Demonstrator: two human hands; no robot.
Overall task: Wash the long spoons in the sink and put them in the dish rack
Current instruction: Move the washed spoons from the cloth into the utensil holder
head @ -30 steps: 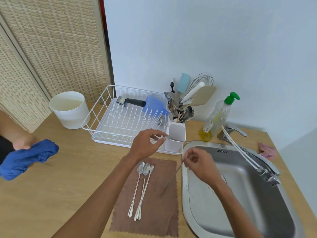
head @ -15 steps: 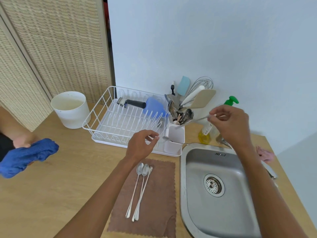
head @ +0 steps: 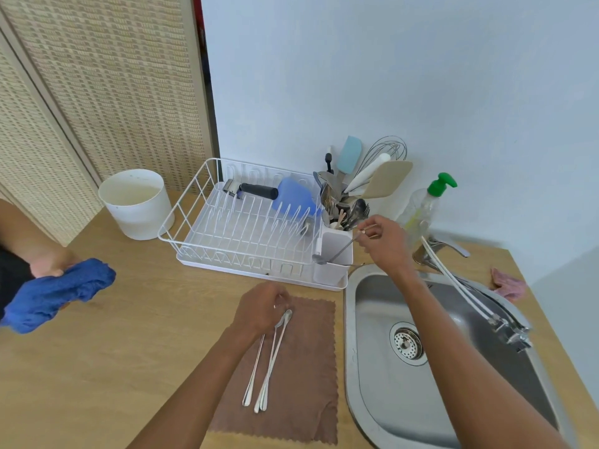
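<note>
My right hand (head: 384, 243) pinches the handle end of a long spoon (head: 337, 249), whose bowl hangs low in front of the white cutlery holder (head: 335, 254) at the right end of the white dish rack (head: 246, 234). Three long spoons (head: 269, 358) lie side by side on a brown cloth (head: 291, 377) on the counter. My left hand (head: 261, 311) rests over their bowl ends with fingers curled; whether it grips one is hidden. The steel sink (head: 431, 361) is to the right, its tap (head: 470, 299) reaching over it.
A soap bottle with a green pump (head: 424, 202) stands behind the sink. The holder is crowded with utensils (head: 353, 186). A white bucket (head: 136, 204) sits left of the rack. Another person's hand holds a blue cloth (head: 58, 293) at far left. A pink cloth (head: 507, 283) lies at right.
My right hand carried the long spoon from above the sink up and then down to the cutlery holder. My left hand dropped from the rack's front onto the spoons on the cloth.
</note>
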